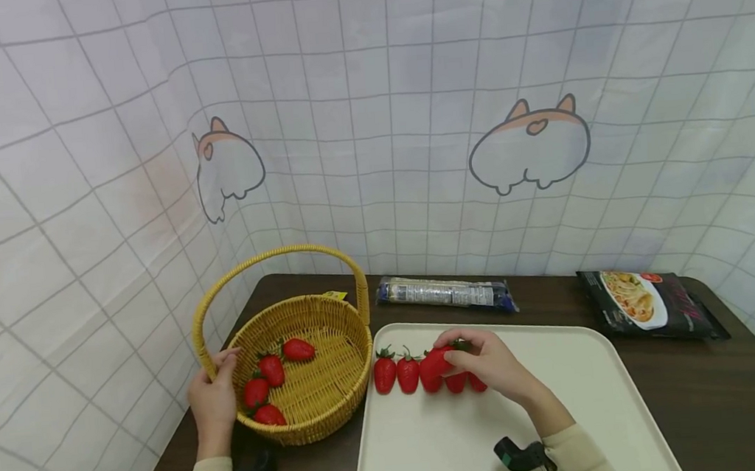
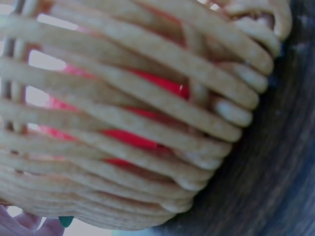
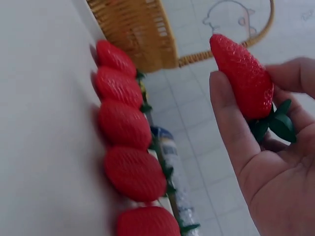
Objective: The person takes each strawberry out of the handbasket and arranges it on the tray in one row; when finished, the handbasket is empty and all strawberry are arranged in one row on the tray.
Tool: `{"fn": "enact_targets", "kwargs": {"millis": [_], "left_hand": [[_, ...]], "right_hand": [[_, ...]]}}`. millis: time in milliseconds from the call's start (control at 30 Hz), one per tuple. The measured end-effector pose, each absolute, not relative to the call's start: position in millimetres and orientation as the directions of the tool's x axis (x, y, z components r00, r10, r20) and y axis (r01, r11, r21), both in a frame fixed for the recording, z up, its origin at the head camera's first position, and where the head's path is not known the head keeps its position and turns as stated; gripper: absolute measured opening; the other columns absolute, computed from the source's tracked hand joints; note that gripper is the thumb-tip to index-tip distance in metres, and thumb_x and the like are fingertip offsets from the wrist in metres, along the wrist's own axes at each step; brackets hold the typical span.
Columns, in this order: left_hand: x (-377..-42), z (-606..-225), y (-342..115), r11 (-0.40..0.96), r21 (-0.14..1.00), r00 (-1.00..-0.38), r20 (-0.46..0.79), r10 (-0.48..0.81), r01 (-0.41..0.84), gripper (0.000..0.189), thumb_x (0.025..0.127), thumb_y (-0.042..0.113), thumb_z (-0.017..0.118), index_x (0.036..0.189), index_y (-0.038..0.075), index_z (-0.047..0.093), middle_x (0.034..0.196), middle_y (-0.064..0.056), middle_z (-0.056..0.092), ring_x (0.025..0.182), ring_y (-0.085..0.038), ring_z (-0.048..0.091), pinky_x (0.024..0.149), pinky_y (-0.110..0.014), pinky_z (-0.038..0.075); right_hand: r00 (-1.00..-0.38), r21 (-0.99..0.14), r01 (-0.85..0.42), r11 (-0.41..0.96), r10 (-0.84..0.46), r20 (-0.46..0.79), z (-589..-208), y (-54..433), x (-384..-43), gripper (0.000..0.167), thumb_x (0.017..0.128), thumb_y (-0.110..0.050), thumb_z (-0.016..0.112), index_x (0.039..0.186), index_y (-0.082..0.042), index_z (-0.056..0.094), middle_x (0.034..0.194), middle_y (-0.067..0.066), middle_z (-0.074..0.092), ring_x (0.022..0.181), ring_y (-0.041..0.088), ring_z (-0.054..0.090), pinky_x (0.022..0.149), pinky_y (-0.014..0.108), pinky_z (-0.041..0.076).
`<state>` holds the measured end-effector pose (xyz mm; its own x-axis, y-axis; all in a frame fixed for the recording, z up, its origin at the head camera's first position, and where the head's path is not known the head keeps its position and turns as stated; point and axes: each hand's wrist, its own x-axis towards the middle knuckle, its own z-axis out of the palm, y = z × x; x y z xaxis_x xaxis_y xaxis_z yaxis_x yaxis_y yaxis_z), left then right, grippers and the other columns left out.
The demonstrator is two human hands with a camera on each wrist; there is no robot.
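My right hand (image 1: 490, 363) pinches a red strawberry (image 3: 243, 76) between thumb and fingers, its green leaves turned toward the palm. It is raised over a row of several strawberries (image 1: 385, 374) on the white tray (image 1: 428, 453), hiding part of that row in the head view. At the left, my left hand (image 1: 214, 400) grips the yellow wicker basket (image 1: 319, 428) by its rim, near the foot of the arched handle. Several strawberries (image 1: 298, 350) lie inside along the basket's left side. Red shows through the basket's weave (image 2: 128, 113) in the left wrist view.
Behind the tray lies a long clear-and-blue packet (image 1: 445, 293). A black food package (image 1: 652, 304) with a noodle picture lies at the back right of the dark wooden table (image 1: 750, 398). A white checked curtain (image 1: 369, 132) hangs behind the table.
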<state>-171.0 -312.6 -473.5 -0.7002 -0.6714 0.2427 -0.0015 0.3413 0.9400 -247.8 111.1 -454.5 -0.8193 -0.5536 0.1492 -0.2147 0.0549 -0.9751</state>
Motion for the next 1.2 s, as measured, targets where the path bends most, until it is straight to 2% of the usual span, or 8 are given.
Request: {"fn": "enact_targets", "kwargs": {"millis": [233, 300, 500, 767, 967, 1200], "left_hand": [[-171, -474, -313, 0.339, 0.941, -0.688, 0.246, -0.683, 0.0, 0.035, 0.099, 0.035, 0.057, 0.108, 0.004, 0.071, 0.116, -0.011, 0.069, 0.103, -0.002, 0.053, 0.085, -0.021, 0.036], [-170, -474, -313, 0.337, 0.942, -0.689, 0.245, -0.682, 0.001, 0.036, 0.099, 0.035, 0.057, 0.107, 0.003, 0.071, 0.115, -0.011, 0.07, 0.103, -0.003, 0.053, 0.085, -0.022, 0.036], [-170, -474, -313, 0.337, 0.941, -0.69, 0.243, -0.681, -0.001, 0.036, 0.099, 0.036, 0.057, 0.108, 0.004, 0.07, 0.116, -0.01, 0.069, 0.104, -0.004, 0.053, 0.086, -0.022, 0.036], [-171, -474, -312, 0.339, 0.941, -0.688, 0.247, -0.683, 0.001, 0.035, 0.098, 0.037, 0.058, 0.105, 0.006, 0.072, 0.114, -0.008, 0.07, 0.104, -0.003, 0.053, 0.086, -0.023, 0.036], [-171, -473, -312, 0.336, 0.942, -0.691, 0.244, -0.68, 0.001, 0.038, 0.099, 0.036, 0.057, 0.105, 0.001, 0.07, 0.113, -0.009, 0.07, 0.104, 0.0, 0.052, 0.088, -0.021, 0.035], [-171, -473, -312, 0.333, 0.943, -0.698, 0.24, -0.674, 0.003, 0.038, 0.099, 0.036, 0.056, 0.109, 0.002, 0.07, 0.117, -0.013, 0.068, 0.105, -0.003, 0.052, 0.086, -0.023, 0.035]], "right_hand": [[-0.852, -0.96, -0.229, 0.162, -0.51, 0.117, -452, 137, -256, 0.032, 0.09, -0.019, 0.071, 0.12, -0.011, 0.061, 0.119, 0.015, 0.059, 0.09, 0.028, 0.064, 0.079, 0.043, 0.055], [-0.86, -0.956, -0.237, 0.171, -0.495, 0.124, -452, 144, -259, 0.033, 0.09, -0.018, 0.07, 0.12, -0.009, 0.06, 0.117, 0.016, 0.06, 0.092, 0.029, 0.064, 0.08, 0.045, 0.055], [-0.899, -0.94, -0.258, 0.222, -0.412, 0.149, -452, 164, -265, 0.039, 0.09, -0.016, 0.071, 0.124, -0.004, 0.057, 0.12, 0.018, 0.058, 0.099, 0.03, 0.059, 0.081, 0.042, 0.054], [-0.927, -0.938, -0.227, 0.261, -0.353, 0.126, -457, 189, -270, 0.042, 0.088, -0.015, 0.073, 0.125, -0.003, 0.056, 0.121, 0.019, 0.058, 0.093, 0.027, 0.063, 0.082, 0.038, 0.055], [-0.922, -0.94, -0.229, 0.254, -0.366, 0.126, -462, 204, -274, 0.044, 0.088, -0.011, 0.073, 0.127, -0.001, 0.056, 0.124, 0.022, 0.058, 0.093, 0.025, 0.065, 0.082, 0.035, 0.055], [-0.915, -0.943, -0.187, 0.276, -0.398, 0.065, -466, 219, -275, 0.043, 0.088, -0.009, 0.072, 0.127, 0.002, 0.057, 0.125, 0.026, 0.059, 0.094, 0.022, 0.066, 0.081, 0.034, 0.055]]}}
